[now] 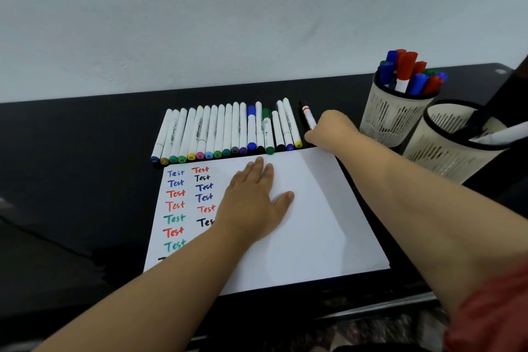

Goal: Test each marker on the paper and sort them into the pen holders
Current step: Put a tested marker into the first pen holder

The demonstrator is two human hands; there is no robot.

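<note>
A white sheet of paper [314,223] lies on the black desk, with two columns of coloured "Test" words on its left side. My left hand [253,200] rests flat on the paper, fingers straight. Beyond the paper's far edge lies a row of several white markers [225,131] with coloured caps. At the row's right end my right hand [328,130] grips a marker with a black cap and a red band [308,116]. Two cream mesh pen holders stand at the right: the far holder [391,120] is full of red, blue and green markers, the near holder [445,157] has a white marker in it.
The black desk [71,180] runs along a pale wall. A dark slanted bar [503,94] crosses above the near holder at the far right. The desk's front edge lies just below the paper.
</note>
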